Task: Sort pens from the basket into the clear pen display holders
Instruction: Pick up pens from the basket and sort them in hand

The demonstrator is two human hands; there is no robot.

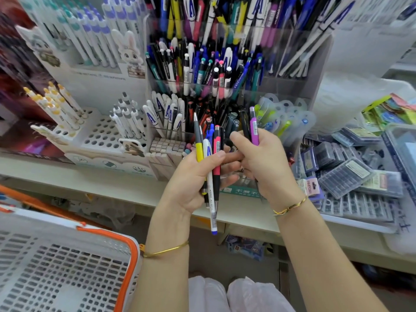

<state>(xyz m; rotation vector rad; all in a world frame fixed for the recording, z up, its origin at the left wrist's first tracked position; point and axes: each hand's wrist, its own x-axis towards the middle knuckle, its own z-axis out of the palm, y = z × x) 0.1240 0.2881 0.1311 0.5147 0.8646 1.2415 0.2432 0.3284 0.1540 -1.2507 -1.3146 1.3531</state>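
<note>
While a mixed bundle of pens [210, 154] is standing fanned in the left hand [195, 176], whose fingers are curling round the barrels, the right hand [263, 167] is pinching a purple pen [254, 129] upright, with a black pen [244, 124] apparently gripped beside it, just in front of the clear pen display holders [292, 86] that are rising in tiers on a shop shelf [90, 183]. Both hands are meeting over the shelf edge, fingertips touching or nearly so, which is suggesting that the person is working through the sorting step itself: drawing pens of one kind out of the bundle before dropping them into a matching compartment. A white basket [67, 262] with an orange rim is sitting low at the left, well apart from the hands, and no pens are showing in the part of it that is in view. Judging by the display, the next move is calling for a match by type: purple barrels [269, 32] are showing, blurred, in the top tier, while white pens marked with a blue letter [166, 113] are filling a bottom compartment, like the white pen [210, 188] that is hanging lowest in the bundle. Reaching the upper tier is likely calling for a lift over the crowded lower rows and a firm left-hand grip.
</note>
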